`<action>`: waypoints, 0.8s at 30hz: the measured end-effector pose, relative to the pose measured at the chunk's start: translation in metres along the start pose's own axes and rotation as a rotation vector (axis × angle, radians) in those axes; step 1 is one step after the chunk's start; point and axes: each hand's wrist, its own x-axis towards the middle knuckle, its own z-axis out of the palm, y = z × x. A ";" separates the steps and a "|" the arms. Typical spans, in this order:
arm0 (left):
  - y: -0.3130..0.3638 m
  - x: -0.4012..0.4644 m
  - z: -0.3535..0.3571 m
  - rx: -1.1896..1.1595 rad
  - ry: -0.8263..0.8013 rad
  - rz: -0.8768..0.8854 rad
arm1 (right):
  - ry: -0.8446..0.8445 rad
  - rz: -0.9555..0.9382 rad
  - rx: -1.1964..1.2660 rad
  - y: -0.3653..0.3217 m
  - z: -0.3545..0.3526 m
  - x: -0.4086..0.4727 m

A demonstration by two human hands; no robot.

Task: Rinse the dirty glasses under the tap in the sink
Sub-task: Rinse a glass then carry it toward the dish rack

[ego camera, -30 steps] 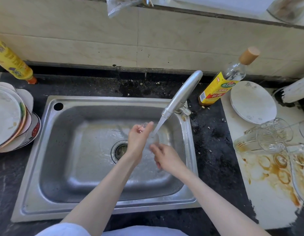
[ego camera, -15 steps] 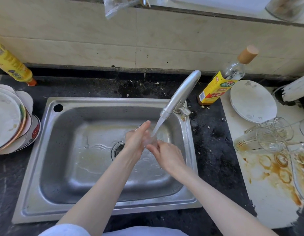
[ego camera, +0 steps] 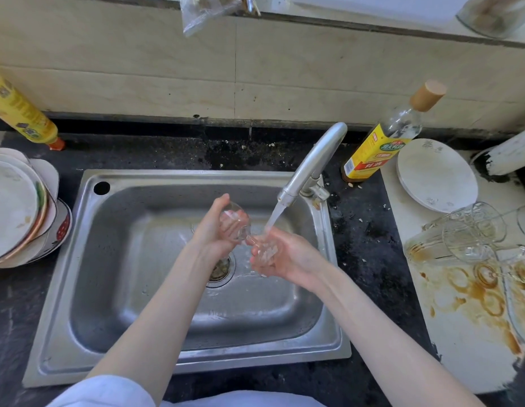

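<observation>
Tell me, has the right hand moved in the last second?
Yes. The right hand has turned palm-up and shifted right, toward the tap, so the stream now lands in it; the left hand holds the glass.

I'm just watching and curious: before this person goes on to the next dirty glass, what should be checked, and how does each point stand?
1. Tap running: ok, water flows.
2. Left hand grips the glass: ok.
3. Stream reaches inside the glass: not ok, it falls on the right hand.
4. Glass clean: cannot tell.
5. Dirty glasses waiting on the stained board: ok.
6. Sink drain open: cannot tell.
</observation>
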 end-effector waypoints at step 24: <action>-0.030 0.010 -0.023 -0.562 0.187 -0.147 | 0.074 -0.102 0.276 0.019 -0.010 0.006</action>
